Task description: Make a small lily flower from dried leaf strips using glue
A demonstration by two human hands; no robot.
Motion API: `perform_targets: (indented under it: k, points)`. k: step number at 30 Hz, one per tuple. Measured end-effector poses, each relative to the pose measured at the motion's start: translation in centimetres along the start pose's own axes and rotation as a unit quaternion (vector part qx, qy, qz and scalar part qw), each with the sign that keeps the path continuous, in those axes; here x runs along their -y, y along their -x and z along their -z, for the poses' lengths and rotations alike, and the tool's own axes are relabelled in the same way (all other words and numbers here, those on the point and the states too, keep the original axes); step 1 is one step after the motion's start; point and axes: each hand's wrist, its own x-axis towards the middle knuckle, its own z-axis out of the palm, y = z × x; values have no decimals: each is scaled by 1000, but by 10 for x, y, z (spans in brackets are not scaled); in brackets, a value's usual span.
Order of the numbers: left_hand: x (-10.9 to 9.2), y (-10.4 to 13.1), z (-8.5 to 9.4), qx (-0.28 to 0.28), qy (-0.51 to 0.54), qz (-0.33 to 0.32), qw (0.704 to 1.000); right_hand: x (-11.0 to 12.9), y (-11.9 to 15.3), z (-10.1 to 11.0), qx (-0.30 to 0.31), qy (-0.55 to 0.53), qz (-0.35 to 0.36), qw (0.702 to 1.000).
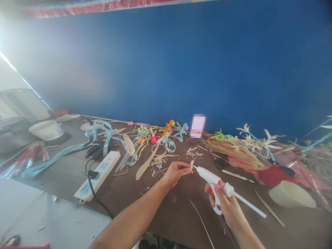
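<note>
While the left hand (174, 173), nearly closed, pinches a pale strip (192, 165), the right hand (225, 200) curls round a white glue gun (208, 175), its nozzle (195, 167) right by the strip!

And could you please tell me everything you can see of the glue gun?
The glue gun is white and looks plastic, with red accents and a thin, metallic-looking nozzle. The right hand grips its handle, holding it above the dark table with the nozzle toward a small pale piece pinched in the left hand; whether tip and piece touch is hard to tell. A whitish stick protrudes from its rear, and a dark cord runs down below the handle.
</note>
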Motion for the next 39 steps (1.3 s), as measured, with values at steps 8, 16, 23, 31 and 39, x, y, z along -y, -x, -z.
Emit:
perform_targets:
  k: [8, 16, 23, 31, 39]
  points:
    - [2, -2, 1, 4, 56, 10, 998, 12, 2, -4, -39, 280, 158, 946]
    - [0, -1, 2, 4, 93, 59, 994, 21, 2, 0, 0, 444, 228, 866]
    - [3, -2, 5, 20, 145, 65, 987, 23, 2, 7, 22, 438, 257, 861]
    - [0, -1, 5, 29, 162, 73, 984, 24, 0, 10, 16, 409, 255, 876]
    - [4, -2, 7, 43, 168, 70, 982, 23, 0, 11, 35, 413, 234, 879]
